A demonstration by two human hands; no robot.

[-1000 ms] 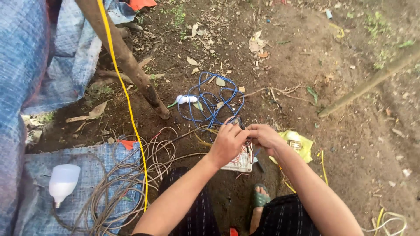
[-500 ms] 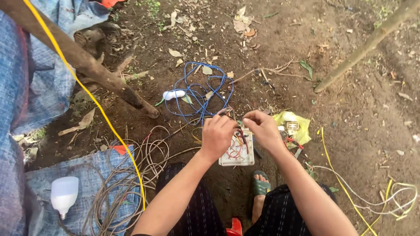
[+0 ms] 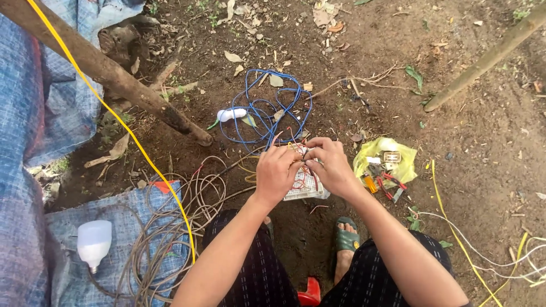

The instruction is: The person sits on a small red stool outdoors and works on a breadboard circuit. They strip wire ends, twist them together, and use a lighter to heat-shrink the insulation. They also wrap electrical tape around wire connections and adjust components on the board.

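Head view, left hand [image 3: 277, 170] and right hand [image 3: 330, 166] together, fingers pinching thin wires over white board [image 3: 304, 187]

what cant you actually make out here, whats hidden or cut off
Head view only:
- White board: mostly covered by the left hand and right hand; what the fingers pinch is too small to tell.
- Tools on the yellow bag: too small to identify.
- Red object: cut off by the bottom edge.
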